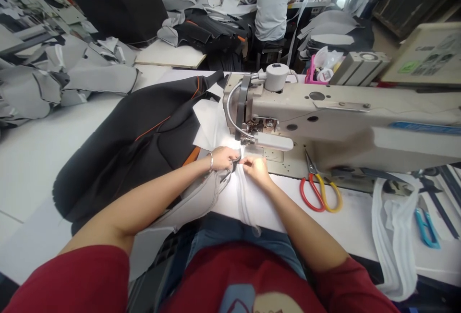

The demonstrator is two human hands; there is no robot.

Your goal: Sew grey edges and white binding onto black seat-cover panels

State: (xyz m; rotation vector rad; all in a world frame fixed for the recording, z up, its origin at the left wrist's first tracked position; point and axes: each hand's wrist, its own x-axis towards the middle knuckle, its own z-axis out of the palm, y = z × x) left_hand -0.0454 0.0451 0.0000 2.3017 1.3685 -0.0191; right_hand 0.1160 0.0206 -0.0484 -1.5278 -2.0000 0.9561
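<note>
My left hand (224, 157), a bracelet at its wrist, is closed on the edge of a black and grey fabric cover (129, 145) just below the sewing machine's (309, 111) lit needle area. Orange piping runs along the black part, and its grey side (198, 200) hangs over the table's front edge. Beside it, my right hand (256, 168) pinches a narrow white strip (243, 198) near the needle. The strip trails down towards my lap. Fingertips of both hands nearly meet; the needle itself is hard to make out in the glare.
Red-and-yellow-handled scissors (320, 193) lie right of my right hand. Further right are a looped white band (392, 236) and a blue-handled cutter (427, 226). Grey fabric pieces (72, 73) are heaped at left. A pink basket (317, 73) stands behind the machine; a person (274, 3) sits beyond.
</note>
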